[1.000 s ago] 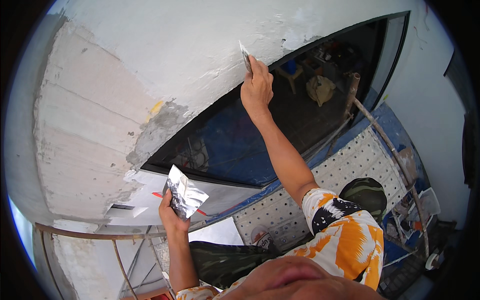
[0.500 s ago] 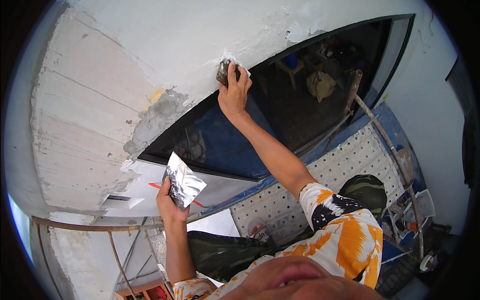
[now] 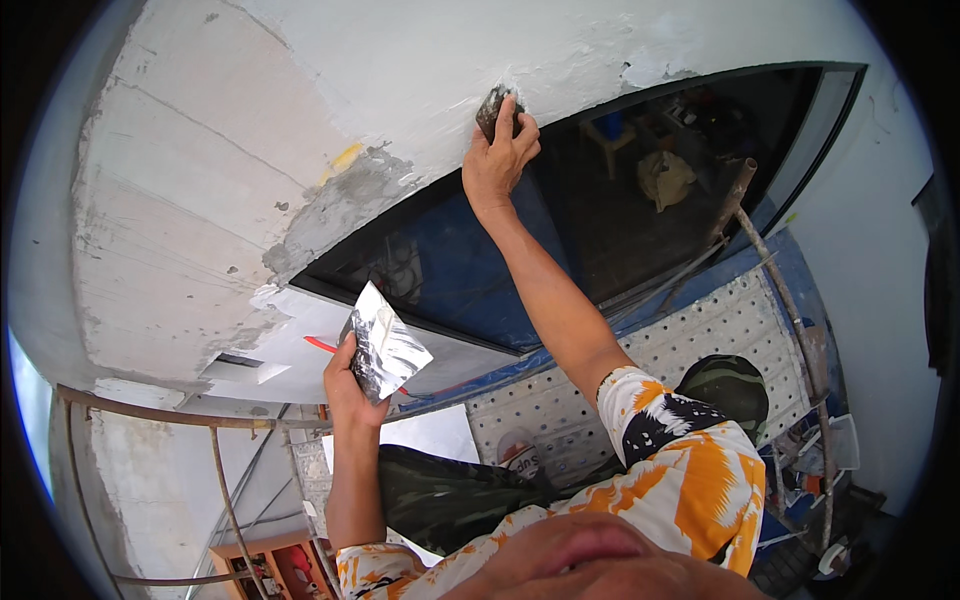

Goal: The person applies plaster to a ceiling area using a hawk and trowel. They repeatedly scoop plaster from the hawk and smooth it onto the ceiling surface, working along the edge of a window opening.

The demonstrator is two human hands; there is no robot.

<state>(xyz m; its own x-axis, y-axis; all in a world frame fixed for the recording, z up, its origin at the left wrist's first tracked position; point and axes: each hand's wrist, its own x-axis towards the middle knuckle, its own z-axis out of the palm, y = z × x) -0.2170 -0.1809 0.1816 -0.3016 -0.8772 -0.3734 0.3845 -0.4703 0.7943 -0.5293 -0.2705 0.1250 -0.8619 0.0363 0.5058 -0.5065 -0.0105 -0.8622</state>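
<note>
My right hand (image 3: 497, 158) is stretched up and grips a small putty knife (image 3: 493, 106), whose blade is pressed flat on the white plastered wall (image 3: 400, 70) just above the dark opening (image 3: 620, 200). My left hand (image 3: 348, 385) is held lower and grips a shiny metal trowel (image 3: 385, 343), its flat blade tilted up and to the right. A patch of grey bare plaster (image 3: 345, 200) shows on the wall left of the putty knife.
A perforated scaffold platform (image 3: 690, 340) lies under me, with rusty metal tubes (image 3: 770, 270) at its right and a rail (image 3: 180, 415) at lower left. A small bucket (image 3: 520, 455) stands on the platform. Far below is a wooden shelf (image 3: 270, 565).
My right hand has swept the putty knife leftward along the wall's lower edge, then slightly right again. The left hand with the trowel has barely moved.
</note>
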